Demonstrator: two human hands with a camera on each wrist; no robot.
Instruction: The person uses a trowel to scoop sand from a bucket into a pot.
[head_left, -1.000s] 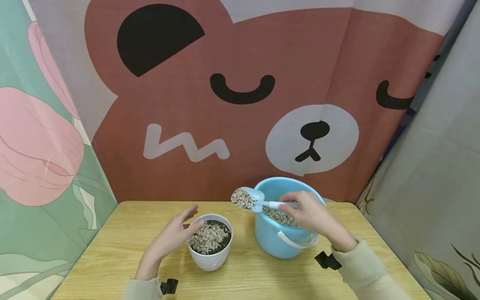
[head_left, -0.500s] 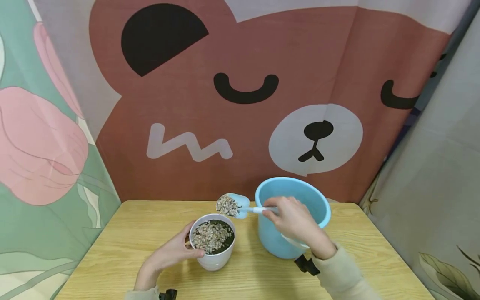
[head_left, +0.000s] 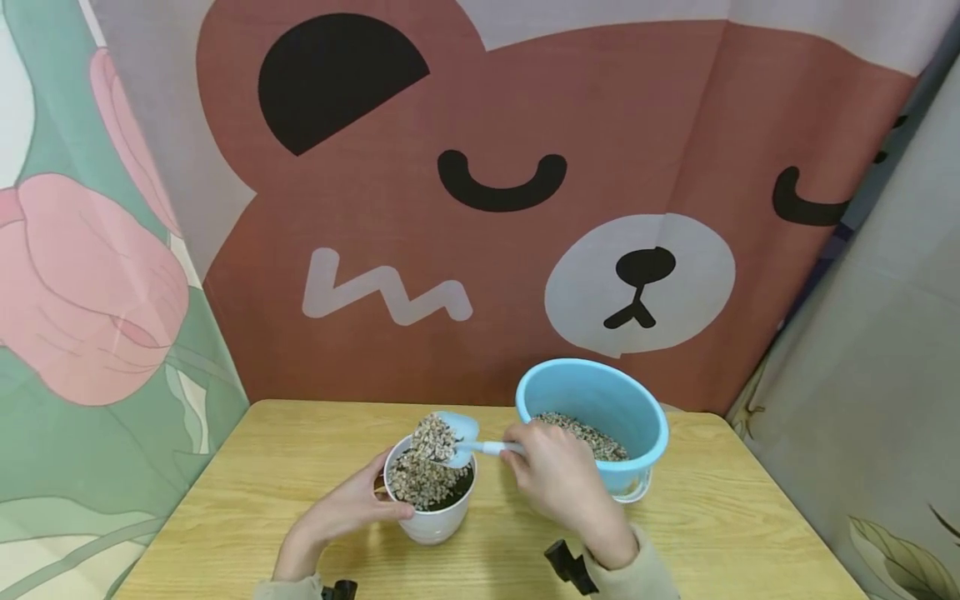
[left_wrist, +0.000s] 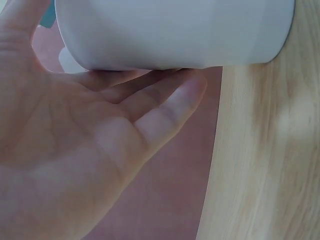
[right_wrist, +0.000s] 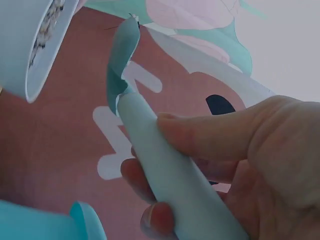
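A white pot (head_left: 432, 515) holding dark soil topped with gravel stands on the wooden table (head_left: 225, 492). My left hand (head_left: 341, 515) curls around the pot's left side, thumb at the rim; in the left wrist view the fingers (left_wrist: 150, 100) lie against the pot's white wall (left_wrist: 175, 30). My right hand (head_left: 551, 479) grips the pale handle of a small blue scoop (head_left: 459, 433), which is tilted over the pot with gravel (head_left: 431, 437) sliding off it. The right wrist view shows thumb and fingers around the scoop handle (right_wrist: 170, 175). A blue bucket (head_left: 596, 417) with gravel sits to the right.
A bear-print cloth (head_left: 487, 192) hangs right behind the table, with a floral curtain (head_left: 90, 275) on the left and a grey one (head_left: 885, 333) on the right. The bucket's white handle (head_left: 633, 493) hangs at its front. Bare tabletop lies left and right of the pot and bucket.
My right hand carried the loaded scoop left from over the bucket to above the pot and tipped it. My left hand moved in and took hold of the pot's side.
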